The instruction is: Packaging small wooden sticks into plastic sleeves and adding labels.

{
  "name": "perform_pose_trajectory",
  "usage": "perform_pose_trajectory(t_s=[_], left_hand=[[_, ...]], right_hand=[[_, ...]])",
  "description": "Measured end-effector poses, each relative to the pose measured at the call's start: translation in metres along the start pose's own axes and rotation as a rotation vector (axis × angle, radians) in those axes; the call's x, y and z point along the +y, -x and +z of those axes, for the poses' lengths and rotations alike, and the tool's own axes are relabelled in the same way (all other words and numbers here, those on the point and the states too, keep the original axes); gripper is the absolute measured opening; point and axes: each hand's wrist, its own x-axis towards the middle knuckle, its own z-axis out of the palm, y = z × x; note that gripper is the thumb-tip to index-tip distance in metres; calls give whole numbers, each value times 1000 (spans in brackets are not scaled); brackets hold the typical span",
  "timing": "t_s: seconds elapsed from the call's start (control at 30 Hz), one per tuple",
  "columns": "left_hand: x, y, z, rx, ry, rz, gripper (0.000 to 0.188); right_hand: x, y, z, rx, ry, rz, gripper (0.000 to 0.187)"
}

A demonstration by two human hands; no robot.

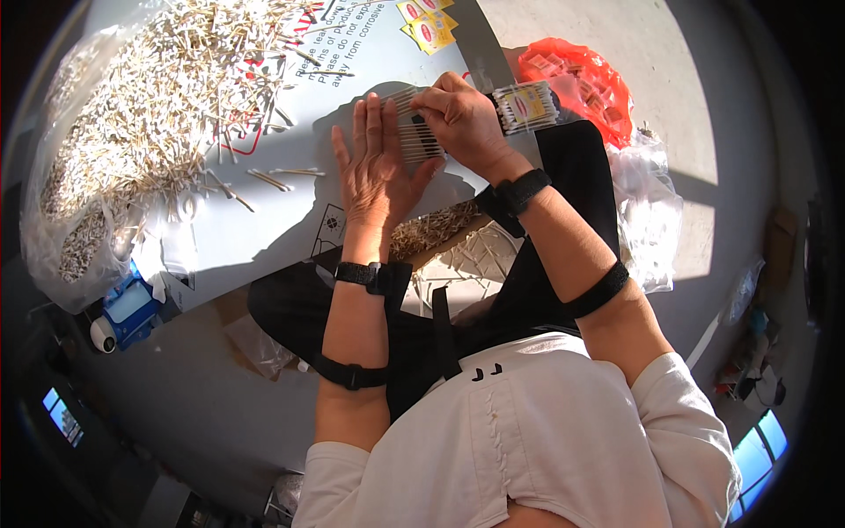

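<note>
- The left hand lies flat, palm down, its fingers stretched away from the body and the thumb spread out to the right.
- The right hand is curled, knuckles up, the fingers bent in over the swabs; from here I cannot tell whether it pinches any of them.
- Both forearms reach forward from the lap, with black straps at the wrists and higher up.
- A row of cotton swabs lies side by side between the two hands, touched by the left one's edge.
- Just right of the right hand sits a labelled pack of swabs; beyond that hand lie yellow cards.
- The grey printed surface runs out to the left hand's left, where a big heap of loose swabs spills from a clear plastic bag.
- Farther right of the right hand, a red plastic bag full of small packets rests near the sunlit floor.
</note>
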Motion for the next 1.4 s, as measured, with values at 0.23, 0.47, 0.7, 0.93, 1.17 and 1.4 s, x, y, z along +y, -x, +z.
perform_pose_trajectory(t_s=[0.23,0.47,0.7,0.93,1.17,1.4], left_hand=[[-1,0,-1,-9,-12,-5,100],[0,-1,-1,-26,-15,-13,100],[0,0,0,-11,-11,-3,99],[1,0,-1,9,-8,-8,97],[1,-1,-3,-21,-10,-2,97],[3,0,-4,-2,-38,22,95]], right_hand=[[-6,5,-3,-50,5,16,11],[-3,5,-5,-69,3,6,13],[-1,1,0,38,-54,38,11],[-3,0,-7,-106,17,13,12],[8,-22,-3,-15,-68,-75,13],[21,-53,9,-136,50,-167,10]])
